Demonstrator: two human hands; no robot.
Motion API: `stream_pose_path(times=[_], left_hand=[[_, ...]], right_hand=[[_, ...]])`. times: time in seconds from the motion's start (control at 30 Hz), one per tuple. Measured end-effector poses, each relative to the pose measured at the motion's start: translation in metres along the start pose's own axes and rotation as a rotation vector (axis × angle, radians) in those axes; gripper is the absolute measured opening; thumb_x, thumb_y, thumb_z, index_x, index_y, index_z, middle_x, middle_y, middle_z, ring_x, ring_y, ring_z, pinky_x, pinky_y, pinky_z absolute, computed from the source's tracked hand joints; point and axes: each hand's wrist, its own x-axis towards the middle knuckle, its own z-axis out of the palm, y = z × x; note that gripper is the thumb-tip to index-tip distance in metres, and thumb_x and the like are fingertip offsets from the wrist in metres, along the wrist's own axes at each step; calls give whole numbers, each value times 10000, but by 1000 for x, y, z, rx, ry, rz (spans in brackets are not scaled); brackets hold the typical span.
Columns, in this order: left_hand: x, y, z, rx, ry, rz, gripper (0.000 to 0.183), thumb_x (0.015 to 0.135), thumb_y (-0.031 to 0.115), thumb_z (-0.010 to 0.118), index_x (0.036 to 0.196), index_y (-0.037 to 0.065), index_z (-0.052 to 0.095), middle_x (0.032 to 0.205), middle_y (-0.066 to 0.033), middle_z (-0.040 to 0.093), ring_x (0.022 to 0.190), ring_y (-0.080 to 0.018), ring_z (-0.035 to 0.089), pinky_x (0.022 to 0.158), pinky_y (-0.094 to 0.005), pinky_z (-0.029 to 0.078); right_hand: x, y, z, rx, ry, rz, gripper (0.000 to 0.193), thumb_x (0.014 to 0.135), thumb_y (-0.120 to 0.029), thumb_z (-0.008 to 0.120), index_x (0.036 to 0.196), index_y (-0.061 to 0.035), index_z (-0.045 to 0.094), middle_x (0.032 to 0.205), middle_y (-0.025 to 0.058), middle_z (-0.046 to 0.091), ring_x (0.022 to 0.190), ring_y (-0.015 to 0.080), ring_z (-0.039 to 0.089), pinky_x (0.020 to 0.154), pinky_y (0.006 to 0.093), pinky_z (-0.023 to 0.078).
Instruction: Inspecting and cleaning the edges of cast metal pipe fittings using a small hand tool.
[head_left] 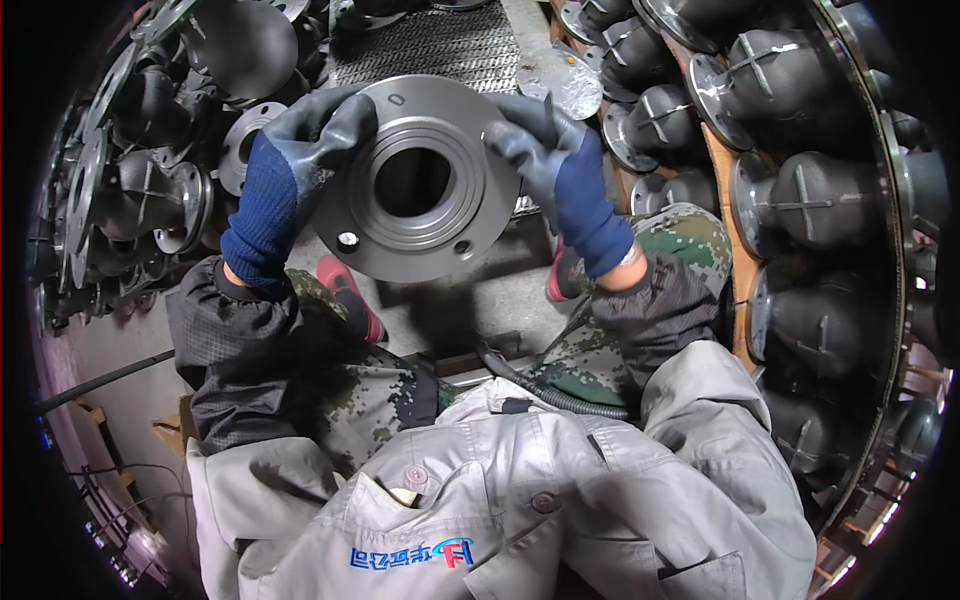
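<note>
Grey metal flange [412,235] is held up between left hand [325,130] and right hand [545,155], each grip clamped on its rim, before the ridged surface [430,45]. Apparently a holding step; moving it calls for even two-handed support.

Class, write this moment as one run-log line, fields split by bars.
left hand: grips grey flange, left edge | right hand: grips right edge | left: piled dark castings | right: rows of dark castings
</note>
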Motion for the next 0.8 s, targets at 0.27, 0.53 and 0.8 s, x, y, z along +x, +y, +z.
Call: stream_pose_path(times=[0.27,0.53,0.8], left_hand=[[-6,39,25,-365,14,-464,352,806,107,617,1124,-43,593,909,-72,647,815,-108,592,749,-239,482],[4,60,29,-516,-18,-504,455,841,231,649,1183,-54,554,939,-95,650,807,-109,597,732,-239,490],[-17,44,36,-356,130,-240,607,806,340,686,1235,-54,516,1060,-183,623,943,-227,628,836,-328,513]], right_hand=[[7,27,-27,-327,-58,180,338,927,-263,543,1059,45,587,835,69,631,753,85,546,683,242,460],[26,42,-21,166,-44,214,317,931,-265,552,1036,28,613,877,40,642,753,74,581,674,226,489],[19,20,-21,-176,-201,264,258,902,-23,507,1152,-1,567,981,139,636,826,226,635,743,264,511]])
